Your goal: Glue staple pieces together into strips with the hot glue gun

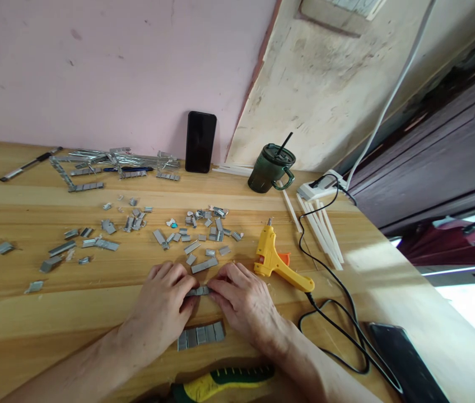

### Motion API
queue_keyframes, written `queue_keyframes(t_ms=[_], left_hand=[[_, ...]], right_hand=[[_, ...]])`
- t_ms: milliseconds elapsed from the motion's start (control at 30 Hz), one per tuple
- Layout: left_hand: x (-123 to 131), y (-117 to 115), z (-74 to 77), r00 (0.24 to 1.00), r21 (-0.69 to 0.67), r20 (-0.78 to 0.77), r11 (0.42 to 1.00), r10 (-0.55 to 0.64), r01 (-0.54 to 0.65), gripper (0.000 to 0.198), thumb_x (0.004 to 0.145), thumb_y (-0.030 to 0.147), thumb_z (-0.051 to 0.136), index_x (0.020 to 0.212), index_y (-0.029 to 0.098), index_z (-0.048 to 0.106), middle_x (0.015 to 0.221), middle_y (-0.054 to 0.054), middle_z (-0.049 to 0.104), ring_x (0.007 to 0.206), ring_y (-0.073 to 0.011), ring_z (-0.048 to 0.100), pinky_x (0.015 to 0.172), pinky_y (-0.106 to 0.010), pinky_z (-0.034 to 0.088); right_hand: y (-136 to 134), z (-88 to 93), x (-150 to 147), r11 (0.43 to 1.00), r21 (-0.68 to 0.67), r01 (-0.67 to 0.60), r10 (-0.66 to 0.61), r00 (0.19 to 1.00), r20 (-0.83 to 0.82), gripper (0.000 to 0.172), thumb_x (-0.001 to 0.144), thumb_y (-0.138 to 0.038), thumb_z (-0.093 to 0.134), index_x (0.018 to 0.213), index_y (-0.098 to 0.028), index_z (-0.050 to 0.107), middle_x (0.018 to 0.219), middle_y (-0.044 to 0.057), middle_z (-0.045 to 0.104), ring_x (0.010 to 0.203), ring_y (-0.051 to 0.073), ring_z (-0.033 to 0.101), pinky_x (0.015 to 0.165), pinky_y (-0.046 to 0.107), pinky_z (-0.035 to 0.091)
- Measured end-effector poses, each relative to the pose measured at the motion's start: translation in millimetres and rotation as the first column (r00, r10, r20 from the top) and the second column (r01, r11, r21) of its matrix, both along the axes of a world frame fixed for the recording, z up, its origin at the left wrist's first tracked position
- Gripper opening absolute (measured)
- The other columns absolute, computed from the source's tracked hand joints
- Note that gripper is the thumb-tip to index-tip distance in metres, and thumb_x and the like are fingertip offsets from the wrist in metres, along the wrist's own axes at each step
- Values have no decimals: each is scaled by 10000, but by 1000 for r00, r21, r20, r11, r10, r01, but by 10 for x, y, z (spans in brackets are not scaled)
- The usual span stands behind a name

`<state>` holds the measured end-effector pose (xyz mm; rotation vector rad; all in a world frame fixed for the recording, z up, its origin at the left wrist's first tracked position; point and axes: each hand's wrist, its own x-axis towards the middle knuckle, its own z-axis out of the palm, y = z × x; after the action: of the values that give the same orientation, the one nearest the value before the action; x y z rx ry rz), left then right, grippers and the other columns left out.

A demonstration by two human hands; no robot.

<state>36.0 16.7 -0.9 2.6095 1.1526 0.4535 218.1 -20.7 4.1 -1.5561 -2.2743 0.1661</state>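
Between my two hands is a short grey metal strip [199, 291], which looks like joined staples. My left hand [165, 294] pinches its left end and my right hand [237, 296] pinches the right end, with both sets of fingers closed. Just below lies a wider row of grey staple pieces [201, 336], flat on the wood and apart from my hands. Beyond my fingertips sits a loose grey staple strip [204, 265]. Further off, several small grey staple blocks [216, 224] are scattered. The fingers partly cover the held strip's ends.
A yellow glue gun [275, 257] lies right of my right hand, its black cord [347, 291] looping toward a dark phone [405, 364]. White glue sticks [324, 232], a green mug [269, 168] and an upright phone [200, 141] stand farther back. A yellow-green handle [229, 382] lies nearest me.
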Motion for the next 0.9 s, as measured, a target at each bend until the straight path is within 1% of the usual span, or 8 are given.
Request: queue_keyframes(t_ms=[100,267,567,900], left_hand=[[-1,1,4,1000,-5,-2,1000,-3,3,95,779,95,600,785,185,628,801,-35,613,802,-232,556,739,-409,478],[6,8,4,1000,-16,-8,1000,-12,12,97,771,72,618,792,164,637,804,-53,615,815,-255,560,742,-435,477],[19,8,26,1000,-30,-20,1000,-9,9,103,769,67,629,800,165,643,809,-52,619,815,-253,568,748,-434,481],[15,3,9,1000,-36,-15,999,2,-3,100,764,65,641,800,156,659,813,-60,625,820,-261,572,758,-443,479]], right_hand=[[-1,3,-1,1000,-4,-2,2,1000,0,112,818,-138,627,821,-224,700,836,26,636,760,167,561,655,254,461],[-9,-9,-5,1000,4,-4,4,1000,-10,121,829,-145,615,810,-226,702,834,28,637,763,168,561,655,254,457],[-2,-9,1,1000,12,-11,11,1000,-20,127,833,-146,608,815,-223,707,841,30,635,762,166,553,642,251,453],[8,-22,-6,999,45,-21,22,999,-24,116,804,-125,630,797,-216,701,828,25,630,750,168,557,618,250,440]])
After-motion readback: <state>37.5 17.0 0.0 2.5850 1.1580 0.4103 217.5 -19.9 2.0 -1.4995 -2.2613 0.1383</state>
